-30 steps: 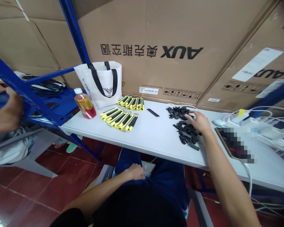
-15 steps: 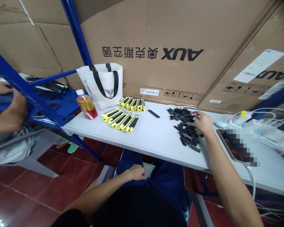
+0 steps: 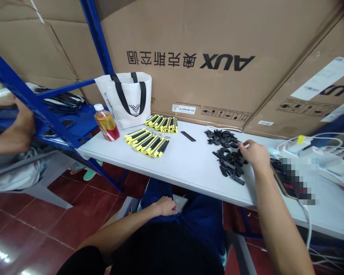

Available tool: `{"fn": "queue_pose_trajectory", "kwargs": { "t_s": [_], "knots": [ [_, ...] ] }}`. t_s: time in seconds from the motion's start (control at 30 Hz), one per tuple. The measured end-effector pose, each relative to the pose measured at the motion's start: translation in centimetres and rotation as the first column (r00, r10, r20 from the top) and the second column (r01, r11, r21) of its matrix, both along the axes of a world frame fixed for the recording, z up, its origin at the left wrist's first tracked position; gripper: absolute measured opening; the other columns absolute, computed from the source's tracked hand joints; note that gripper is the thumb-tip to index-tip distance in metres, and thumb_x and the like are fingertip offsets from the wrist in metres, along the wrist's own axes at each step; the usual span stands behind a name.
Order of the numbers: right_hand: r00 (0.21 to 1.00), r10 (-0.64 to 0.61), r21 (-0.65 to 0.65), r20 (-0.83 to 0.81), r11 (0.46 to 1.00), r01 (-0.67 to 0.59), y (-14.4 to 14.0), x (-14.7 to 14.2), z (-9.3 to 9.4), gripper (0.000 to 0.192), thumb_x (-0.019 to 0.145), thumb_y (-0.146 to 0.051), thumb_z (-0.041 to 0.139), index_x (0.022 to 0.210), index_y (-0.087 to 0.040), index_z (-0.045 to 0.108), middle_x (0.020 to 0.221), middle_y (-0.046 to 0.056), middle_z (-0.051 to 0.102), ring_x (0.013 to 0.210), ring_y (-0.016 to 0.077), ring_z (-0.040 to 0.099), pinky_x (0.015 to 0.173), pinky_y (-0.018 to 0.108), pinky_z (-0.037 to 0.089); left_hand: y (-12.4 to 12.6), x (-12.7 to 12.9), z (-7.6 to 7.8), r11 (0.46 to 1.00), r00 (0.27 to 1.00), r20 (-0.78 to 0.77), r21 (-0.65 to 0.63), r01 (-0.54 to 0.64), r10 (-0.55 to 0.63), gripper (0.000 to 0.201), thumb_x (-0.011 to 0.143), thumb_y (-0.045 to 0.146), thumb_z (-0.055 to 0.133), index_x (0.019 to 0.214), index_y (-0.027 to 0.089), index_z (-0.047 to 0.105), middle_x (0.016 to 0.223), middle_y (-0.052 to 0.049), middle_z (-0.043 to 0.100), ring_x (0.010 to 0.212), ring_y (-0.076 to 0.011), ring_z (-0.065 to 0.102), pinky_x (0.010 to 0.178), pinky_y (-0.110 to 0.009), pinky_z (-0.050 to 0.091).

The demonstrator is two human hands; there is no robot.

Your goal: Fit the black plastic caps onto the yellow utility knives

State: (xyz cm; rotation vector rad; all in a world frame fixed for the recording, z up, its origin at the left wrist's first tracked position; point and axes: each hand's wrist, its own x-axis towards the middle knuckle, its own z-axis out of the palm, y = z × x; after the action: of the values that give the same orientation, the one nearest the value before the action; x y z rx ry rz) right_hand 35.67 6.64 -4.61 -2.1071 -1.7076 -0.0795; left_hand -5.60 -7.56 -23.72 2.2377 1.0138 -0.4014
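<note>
My right hand [image 3: 255, 154] is at the right edge of the black plastic parts, thumb and fingers drawn together; whatever is between them is too hidden to name. Curved black pieces [image 3: 221, 138] form the farther heap, and a nearer heap of black parts [image 3: 229, 164] mixes curved and straight ones. My left hand [image 3: 167, 206] rests closed on my lap, the inside of its fingers out of sight. Two fanned rows of yellow-and-black utility knives lie on the table, a nearer row [image 3: 147, 143] and a farther row [image 3: 162, 124]. Right of them lies a flat black strip [image 3: 188, 136].
A drink bottle [image 3: 106, 123] and a white tote bag [image 3: 130, 103] stand at the table's left end. Right of my arm are a phone [image 3: 286, 179] and white chargers with cables [image 3: 332, 160]. Large cartons [image 3: 189, 88] back the table. Another person's arm [image 3: 20, 126] is at far left.
My right hand has shifted slightly nearer and its fingers have drawn in at the parts' edge. The whole view has moved a little. My left hand stays on my lap.
</note>
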Motion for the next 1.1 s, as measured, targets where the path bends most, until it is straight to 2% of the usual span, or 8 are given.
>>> {"fn": "queue_pose_trajectory", "kwargs": {
  "t_s": [0.17,0.37,0.63,0.8,0.87,1.0,1.07,1.1],
  "knots": [
    [0.999,-0.028,0.038,-0.032,0.999,0.029,-0.1,-0.9,0.6,0.037,0.099,-0.049,0.047,0.109,-0.022,0.070,0.100,0.019,0.079,0.092,0.0354,0.070,0.087,0.047,0.050,0.1,-0.1,0.2,1.000,1.000,0.002,-0.004,-0.003,0.003,0.034,0.099,0.046,0.061,0.116,0.024,0.081,0.118,-0.010,0.082,0.113,-0.0325,0.077,0.097,-0.038,0.057],
    [0.997,0.047,-0.146,0.059,0.989,-0.038,-0.8,0.2,1.2,0.038,0.094,-0.061,0.056,0.095,-0.026,0.070,0.086,0.012,0.077,0.083,0.0335,0.068,0.074,0.043,0.045,-0.1,0.1,0.6,1.000,1.000,0.007,0.000,0.016,-0.016,0.030,0.099,0.037,0.060,0.116,0.025,0.081,0.118,-0.008,0.082,0.112,-0.0312,0.078,0.097,-0.037,0.057],
    [0.974,0.226,-0.176,-0.034,0.958,-0.228,-0.4,1.0,0.6,0.037,0.087,-0.064,0.066,0.082,-0.027,0.070,0.087,0.009,0.078,0.078,0.0292,0.067,0.071,0.040,0.046,0.1,0.1,1.0,1.000,1.000,-0.012,-0.014,0.008,-0.008,0.031,0.102,0.039,0.059,0.119,0.025,0.081,0.121,-0.009,0.082,0.115,-0.0308,0.077,0.097,-0.036,0.057],
    [0.983,0.165,-0.113,0.083,0.981,-0.155,0.2,-0.5,-0.3,0.032,0.092,-0.056,0.058,0.090,-0.027,0.071,0.087,0.010,0.075,0.085,0.0328,0.068,0.075,0.041,0.047,0.3,-0.2,5.0,0.994,0.991,0.114,-0.085,0.074,-0.064,0.029,0.104,0.044,0.061,0.122,0.032,0.079,0.119,-0.001,0.082,0.112,-0.0236,0.078,0.095,-0.028,0.056],
    [0.981,0.154,-0.094,0.119,0.985,-0.143,0.2,-0.9,-0.5,0.034,0.095,-0.054,0.053,0.094,-0.027,0.072,0.091,0.011,0.075,0.088,0.0333,0.068,0.077,0.042,0.048,-0.3,-0.7,8.2,0.991,0.923,0.383,-0.108,0.080,-0.033,0.033,0.108,0.047,0.055,0.120,0.029,0.079,0.115,-0.001,0.082,0.107,-0.0194,0.078,0.096,-0.024,0.054],
    [0.974,0.203,0.033,0.104,0.978,-0.208,0.2,-1.0,-0.6,0.035,0.097,-0.050,0.048,0.097,-0.024,0.072,0.103,0.014,0.076,0.099,0.0336,0.067,0.084,0.043,0.050,-1.3,-4.0,15.3,0.961,0.614,0.788,0.143,-0.238,0.035,0.037,0.110,0.045,0.053,0.100,0.021,0.078,0.099,-0.006,0.080,0.094,-0.0181,0.076,0.092,-0.027,0.056],
    [0.975,0.208,0.097,0.083,0.972,-0.216,0.2,-1.0,-0.4,0.035,0.097,-0.049,0.047,0.096,-0.024,0.071,0.102,0.014,0.076,0.098,0.0329,0.067,0.086,0.044,0.050,-0.3,-7.0,18.2,0.784,0.385,0.920,0.296,-0.546,-0.080,0.025,0.108,0.038,0.058,0.097,0.021,0.073,0.093,-0.006,0.077,0.092,-0.0199,0.074,0.091,-0.033,0.058],
    [0.975,0.208,0.118,0.073,0.969,-0.216,0.1,-1.1,-0.3,0.035,0.097,-0.049,0.046,0.095,-0.023,0.070,0.100,0.014,0.076,0.096,0.0325,0.066,0.086,0.044,0.050,0.7,-8.9,19.4,0.620,0.295,0.945,0.317,-0.718,-0.141,0.018,0.107,0.035,0.060,0.100,0.022,0.070,0.096,-0.006,0.075,0.095,-0.0212,0.073,0.092,-0.036,0.059]
  ]
}}
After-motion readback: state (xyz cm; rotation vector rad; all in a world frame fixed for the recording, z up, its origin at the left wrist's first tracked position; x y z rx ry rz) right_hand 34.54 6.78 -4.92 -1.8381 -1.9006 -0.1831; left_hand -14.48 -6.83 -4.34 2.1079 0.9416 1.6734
